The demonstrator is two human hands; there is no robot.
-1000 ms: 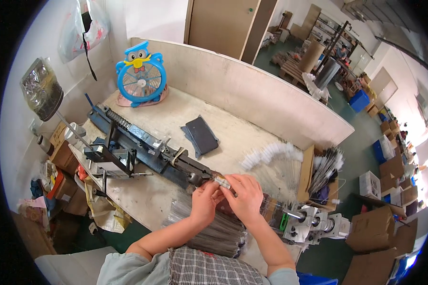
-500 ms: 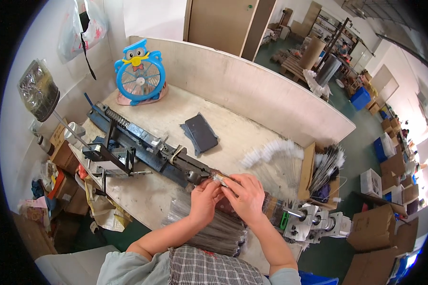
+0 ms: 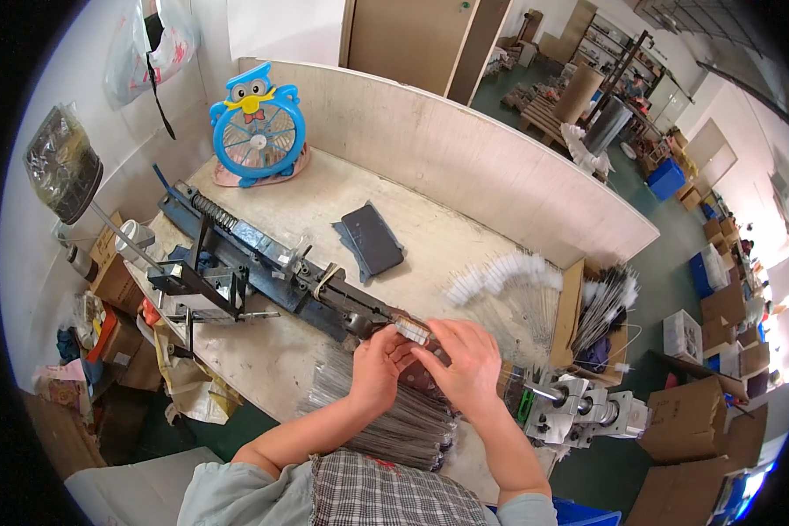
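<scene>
Head view: both hands meet at the near right of the worktop [image 3: 324, 351]. The left hand [image 3: 379, 364] and right hand [image 3: 465, 364] pinch a small pale bristle piece [image 3: 412, 330] against the long dark machine [image 3: 263, 263], fingers closed on it. It looks light, thin and easily bent; best gripped by its ends. Wire bundles [image 3: 386, 412] lie beneath.

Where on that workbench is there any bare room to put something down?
The widest bare patch of the table lies between the dark pouch, the back board and the white brushes. A smaller one sits between the blue fan and the long metal jig. It is crowded near both hands, over the wire bundle.
</scene>
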